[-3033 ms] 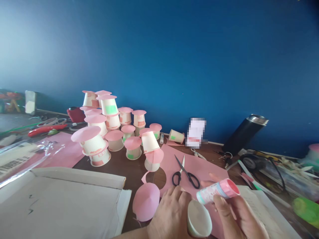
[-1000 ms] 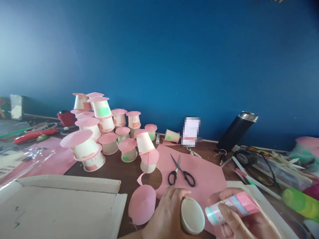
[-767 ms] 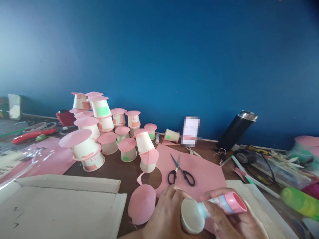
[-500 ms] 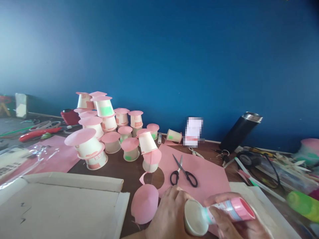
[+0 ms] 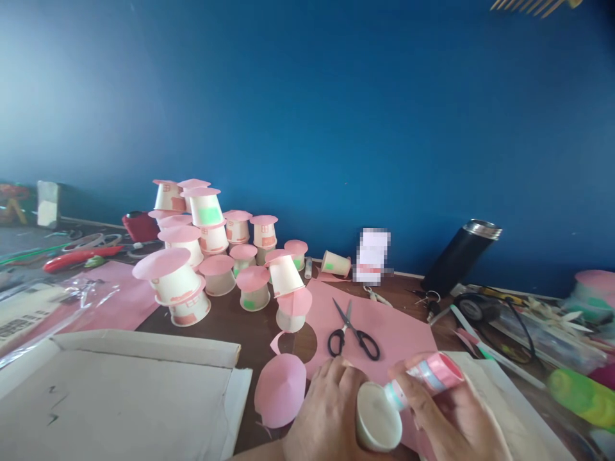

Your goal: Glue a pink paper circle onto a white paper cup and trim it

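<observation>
My left hand (image 5: 331, 406) is closed around the outside of a white paper cup (image 5: 377, 429), whose open mouth faces me. My right hand (image 5: 442, 410) grips a glue stick (image 5: 427, 378), pink at its base and teal toward the tip. That tip meets the upper right rim of the cup. A pink paper disc (image 5: 281, 390) lies just left of my left hand. Black-handled scissors (image 5: 353, 331) rest, blades apart, on a pink paper sheet (image 5: 398, 326) beyond both hands.
Stacked cups with pink paper tops (image 5: 187, 256) stand at left centre. A cup (image 5: 336, 263) lies on its side by the wall. A white cardboard box lid (image 5: 144, 397) fills the lower left. A black flask (image 5: 461, 256) leans at right, near a yellow-green bottle (image 5: 583, 394).
The glue stick has shifted left and up along the cup rim and tilts more steeply. My left hand still holds the cup. The view has shifted slightly.
</observation>
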`<state>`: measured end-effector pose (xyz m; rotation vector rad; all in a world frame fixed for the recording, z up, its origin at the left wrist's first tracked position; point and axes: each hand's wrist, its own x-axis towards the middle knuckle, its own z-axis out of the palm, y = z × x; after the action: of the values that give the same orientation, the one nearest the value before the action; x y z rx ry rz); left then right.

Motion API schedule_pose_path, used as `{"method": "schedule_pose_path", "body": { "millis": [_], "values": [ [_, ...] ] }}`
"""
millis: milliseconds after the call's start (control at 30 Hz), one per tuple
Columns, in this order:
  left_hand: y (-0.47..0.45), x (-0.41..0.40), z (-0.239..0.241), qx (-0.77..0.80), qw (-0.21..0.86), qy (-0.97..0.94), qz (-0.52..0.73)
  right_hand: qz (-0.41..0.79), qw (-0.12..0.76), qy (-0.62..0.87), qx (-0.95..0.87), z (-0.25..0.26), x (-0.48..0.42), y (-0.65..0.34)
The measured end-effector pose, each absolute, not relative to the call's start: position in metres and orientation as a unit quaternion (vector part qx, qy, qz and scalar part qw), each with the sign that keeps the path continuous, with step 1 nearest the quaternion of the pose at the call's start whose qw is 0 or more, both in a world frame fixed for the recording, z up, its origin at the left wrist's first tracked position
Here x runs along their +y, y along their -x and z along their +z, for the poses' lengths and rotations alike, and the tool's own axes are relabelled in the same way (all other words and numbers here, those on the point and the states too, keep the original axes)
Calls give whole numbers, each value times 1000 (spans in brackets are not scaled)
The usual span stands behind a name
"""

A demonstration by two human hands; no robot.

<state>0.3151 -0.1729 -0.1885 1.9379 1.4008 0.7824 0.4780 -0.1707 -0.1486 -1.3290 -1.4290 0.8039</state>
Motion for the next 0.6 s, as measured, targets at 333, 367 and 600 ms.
{"method": "schedule_pose_path", "body": {
  "millis": [333, 367, 600],
  "values": [
    [-308, -174, -199, 465, 288, -758, 356, 639, 598, 386, -292, -163, -144, -495],
    [-306, -175, -204, 447, 288, -764, 365, 681, 603, 350, -222, -161, -142, -497],
    [-313, -173, -225, 414, 229, -760, 446, 775, 559, 290, -52, -159, -135, -506]
  ]
}}
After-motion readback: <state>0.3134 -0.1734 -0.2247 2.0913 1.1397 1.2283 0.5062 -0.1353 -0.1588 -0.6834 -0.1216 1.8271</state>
